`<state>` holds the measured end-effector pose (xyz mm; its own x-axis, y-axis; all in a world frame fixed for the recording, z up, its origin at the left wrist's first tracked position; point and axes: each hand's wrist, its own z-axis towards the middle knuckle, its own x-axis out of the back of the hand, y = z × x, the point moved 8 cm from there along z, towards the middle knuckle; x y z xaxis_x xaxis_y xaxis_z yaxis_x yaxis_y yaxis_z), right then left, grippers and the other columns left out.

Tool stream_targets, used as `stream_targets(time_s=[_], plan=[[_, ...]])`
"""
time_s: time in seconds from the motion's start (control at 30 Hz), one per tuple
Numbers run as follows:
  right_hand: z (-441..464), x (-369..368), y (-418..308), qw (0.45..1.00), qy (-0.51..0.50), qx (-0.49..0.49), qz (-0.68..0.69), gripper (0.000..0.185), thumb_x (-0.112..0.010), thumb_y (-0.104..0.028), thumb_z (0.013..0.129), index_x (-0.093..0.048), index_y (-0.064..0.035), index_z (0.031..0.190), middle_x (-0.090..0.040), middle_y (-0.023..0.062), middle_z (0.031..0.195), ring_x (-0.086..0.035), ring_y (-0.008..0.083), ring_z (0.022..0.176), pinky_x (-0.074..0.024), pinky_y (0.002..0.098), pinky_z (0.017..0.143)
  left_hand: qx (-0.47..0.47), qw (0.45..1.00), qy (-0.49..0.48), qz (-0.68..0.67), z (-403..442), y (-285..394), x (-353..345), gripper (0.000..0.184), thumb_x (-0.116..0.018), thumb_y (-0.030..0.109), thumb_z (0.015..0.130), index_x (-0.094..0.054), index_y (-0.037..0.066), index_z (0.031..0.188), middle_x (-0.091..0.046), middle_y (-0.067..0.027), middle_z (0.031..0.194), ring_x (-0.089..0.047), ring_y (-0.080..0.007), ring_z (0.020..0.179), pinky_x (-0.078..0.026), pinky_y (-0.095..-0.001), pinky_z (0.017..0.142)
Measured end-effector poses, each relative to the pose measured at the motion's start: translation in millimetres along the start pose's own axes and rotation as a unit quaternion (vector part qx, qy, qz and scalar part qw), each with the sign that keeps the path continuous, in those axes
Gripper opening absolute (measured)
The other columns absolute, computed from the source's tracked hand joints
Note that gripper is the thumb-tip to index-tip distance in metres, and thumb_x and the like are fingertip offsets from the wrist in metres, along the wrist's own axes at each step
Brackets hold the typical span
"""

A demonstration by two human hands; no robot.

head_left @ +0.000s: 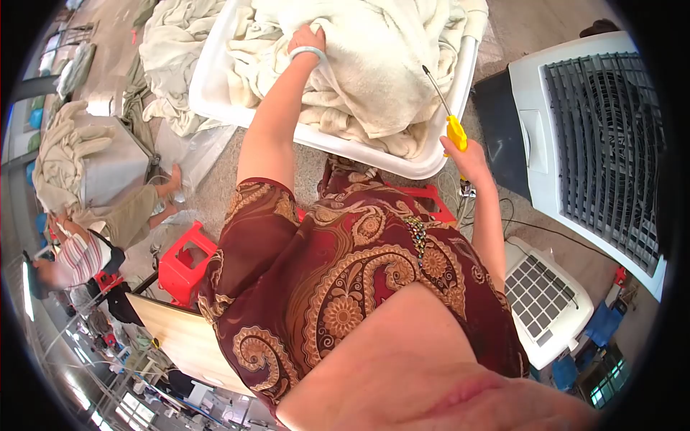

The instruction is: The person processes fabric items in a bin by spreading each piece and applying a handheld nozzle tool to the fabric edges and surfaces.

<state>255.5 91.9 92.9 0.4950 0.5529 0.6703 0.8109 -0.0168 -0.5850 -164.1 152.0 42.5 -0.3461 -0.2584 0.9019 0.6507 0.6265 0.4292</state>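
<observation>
A white plastic tub [330,140] full of cream cloth [381,65] stands in front of me. My left hand [309,42], with a pale bangle at the wrist, has its fingers closed on the cream cloth near the top. At the tub's right corner, my right hand [468,159] holds a yellow-handled screwdriver [456,132]. Its metal shaft points up and to the left, over the cloth. What lies under the fingers of my left hand is partly hidden in the folds.
A large air cooler [533,136] stands at the right, a smaller grilled unit [543,291] below it, with cables on the floor. Red stools [185,262] and a wooden tabletop [183,337] are at lower left. Another person [83,255] sits at far left beside piled cloth.
</observation>
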Motion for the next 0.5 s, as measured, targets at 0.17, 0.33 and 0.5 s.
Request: stream_targets(time_s=[0.17, 0.33, 0.5], plan=[[0, 6, -10, 1.0, -0.002, -0.018, -0.005, 0.053, -0.053, -0.051, 0.073, -0.058, 0.0014, 0.075, -0.059, 0.0175, 0.071, -0.058, 0.0318, 0.07, -0.0425, 0.0378, 0.063, -0.089, 0.97, -0.198, -0.113, 90, 1, -51, 0.031, -0.042, 0.026, 0.083, -0.058, 0.0, 0.088, -0.059, -0.0186, 0.092, -0.059, -0.0262, 0.084, -0.048, -0.0335, 0.073], [8, 11, -9, 1.0, 0.009, -0.024, 0.006, 0.056, -0.051, -0.054, 0.073, -0.058, 0.0016, 0.076, -0.059, 0.0159, 0.07, -0.058, 0.031, 0.072, -0.0426, 0.0371, 0.063, -0.028, 0.933, -0.252, -0.254, 84, 54, -4, 0.027, -0.044, 0.024, 0.084, -0.057, 0.001, 0.08, -0.06, -0.0168, 0.084, -0.061, -0.0238, 0.075, -0.049, -0.032, 0.064], [19, -4, -38, 0.999, 0.036, -0.017, -0.01, 0.059, -0.05, -0.056, 0.072, -0.059, 0.0015, 0.078, -0.059, 0.0165, 0.071, -0.057, 0.0312, 0.072, -0.0425, 0.0373, 0.064, -0.176, 0.913, -0.309, 0.199, 12, 39, -55, 0.038, -0.052, 0.036, 0.08, -0.058, 0.0, 0.089, -0.061, -0.0174, 0.081, -0.06, -0.0243, 0.08, -0.047, -0.0341, 0.063]])
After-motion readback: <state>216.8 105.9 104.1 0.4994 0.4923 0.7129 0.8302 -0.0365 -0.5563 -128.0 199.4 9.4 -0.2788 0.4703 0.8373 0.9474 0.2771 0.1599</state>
